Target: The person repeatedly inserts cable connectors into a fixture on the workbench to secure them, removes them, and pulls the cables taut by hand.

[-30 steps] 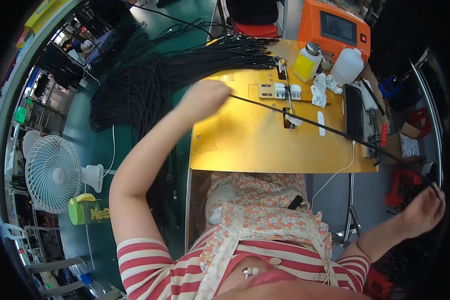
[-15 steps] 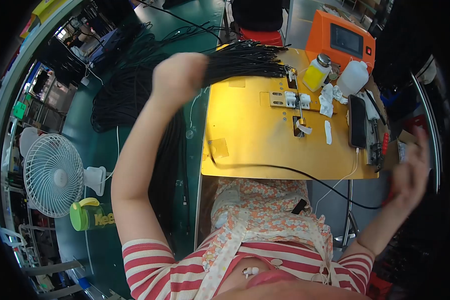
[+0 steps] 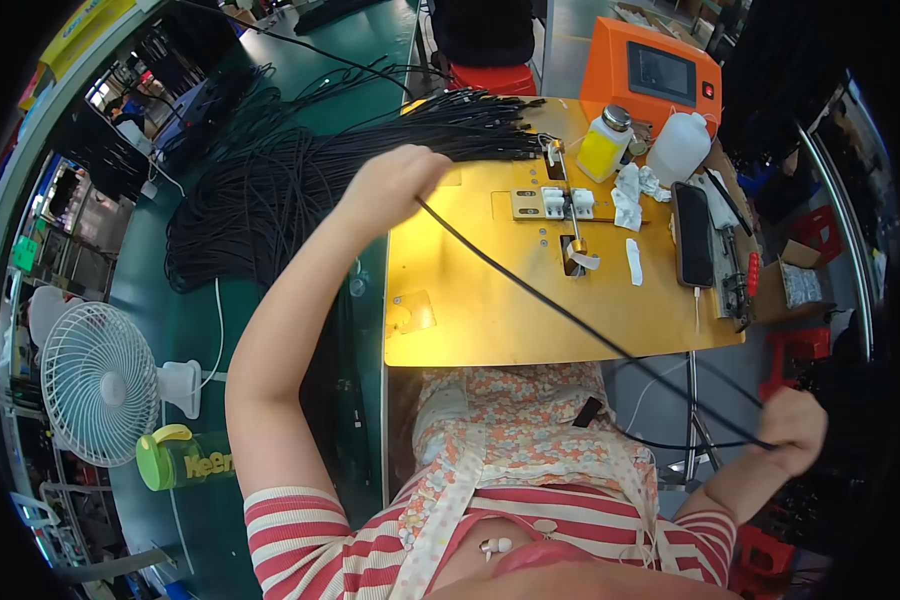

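A black cable (image 3: 540,293) runs taut on a slant between my two hands, across the yellow work plate (image 3: 480,335) and past its front edge. My left hand (image 3: 395,187), raised over the plate's left side, is closed on one part of it. Down at the right, my right hand (image 3: 798,432) is wrapped round another part, and a slack loop of the cable hangs beside it. Behind my left hand lies a thick bundle of black cables (image 3: 320,155). A small metal fixture with white blocks (image 3: 553,204) is mounted on the plate.
An orange machine with a screen (image 3: 660,75) stands at the back right. Near it are a bottle of yellow liquid (image 3: 605,145), a white bottle (image 3: 678,148) and a phone (image 3: 692,235). On the left are a white fan (image 3: 105,385) and a green bottle (image 3: 185,458).
My right hand has moved down and closed on the cable, its fingers spread before. My left hand has shifted slightly right and lower. The cable has lifted and straightened between them.
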